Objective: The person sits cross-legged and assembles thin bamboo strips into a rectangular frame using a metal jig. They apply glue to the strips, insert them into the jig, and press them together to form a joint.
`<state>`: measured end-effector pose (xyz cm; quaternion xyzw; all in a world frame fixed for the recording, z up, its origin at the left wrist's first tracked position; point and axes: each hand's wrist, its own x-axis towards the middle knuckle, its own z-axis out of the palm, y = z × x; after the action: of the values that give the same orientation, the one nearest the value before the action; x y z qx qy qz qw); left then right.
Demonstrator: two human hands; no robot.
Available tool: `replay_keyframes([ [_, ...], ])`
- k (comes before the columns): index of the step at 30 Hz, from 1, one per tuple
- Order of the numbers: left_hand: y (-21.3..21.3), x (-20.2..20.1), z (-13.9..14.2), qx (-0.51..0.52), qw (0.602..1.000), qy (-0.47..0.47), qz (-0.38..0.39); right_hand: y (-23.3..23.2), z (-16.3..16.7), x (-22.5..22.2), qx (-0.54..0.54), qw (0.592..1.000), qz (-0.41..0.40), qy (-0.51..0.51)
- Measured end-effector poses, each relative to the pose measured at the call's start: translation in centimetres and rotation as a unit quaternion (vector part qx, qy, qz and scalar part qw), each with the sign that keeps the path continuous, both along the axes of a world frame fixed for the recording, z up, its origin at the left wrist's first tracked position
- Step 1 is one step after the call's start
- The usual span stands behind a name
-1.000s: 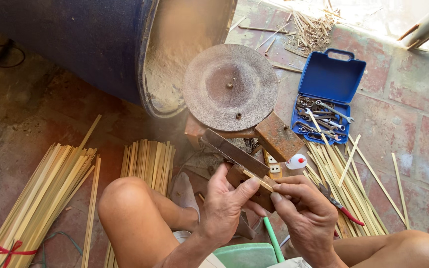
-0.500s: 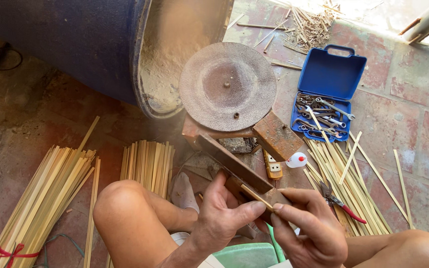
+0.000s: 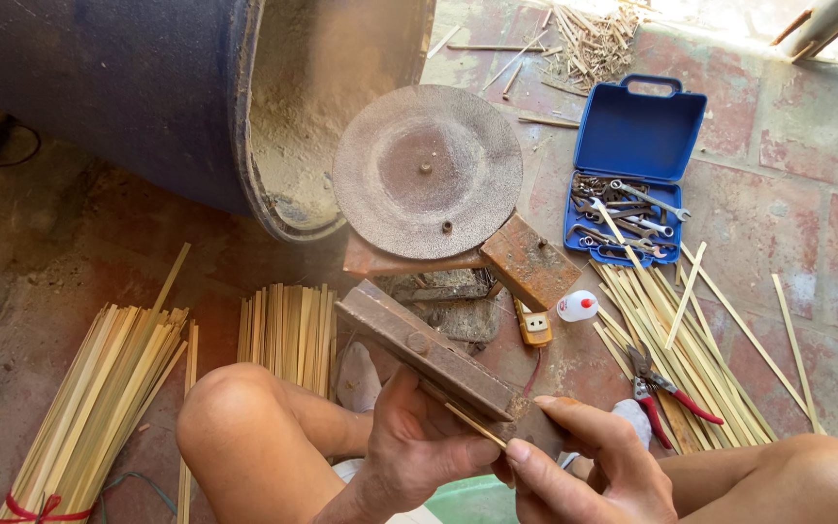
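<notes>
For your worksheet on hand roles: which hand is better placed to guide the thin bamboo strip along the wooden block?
Right hand: it pinches the thin bamboo strip; the left hand steadies the wooden block.

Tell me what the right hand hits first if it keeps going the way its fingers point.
The right hand points left, toward the left hand. It would probably first meet the thin pale bamboo stick and the left thumb at the rusty wooden block; depth is unclear.
</notes>
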<state>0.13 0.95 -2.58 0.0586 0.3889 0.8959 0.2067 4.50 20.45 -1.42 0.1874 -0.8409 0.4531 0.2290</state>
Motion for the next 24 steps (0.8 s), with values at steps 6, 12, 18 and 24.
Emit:
replay_keyframes([
  [6,-0.4,0.3,0.4,-0.003,1.000,0.009,0.004,0.3,0.9,-1.1,-0.032,0.998,0.047,0.018],
  [12,-1.4,0.1,0.2,0.010,0.999,0.006,0.032,1.4,0.9,-1.4,-0.392,0.881,0.206,-0.164],
  [18,-1.4,0.0,-0.5,0.012,0.998,0.026,0.058,1.0,0.2,-1.4,-0.312,0.926,0.182,-0.105],
  [24,-1.0,-0.1,-0.1,0.032,0.998,0.017,0.042,1.5,0.5,-2.5,-0.221,0.955,0.183,-0.068],
])
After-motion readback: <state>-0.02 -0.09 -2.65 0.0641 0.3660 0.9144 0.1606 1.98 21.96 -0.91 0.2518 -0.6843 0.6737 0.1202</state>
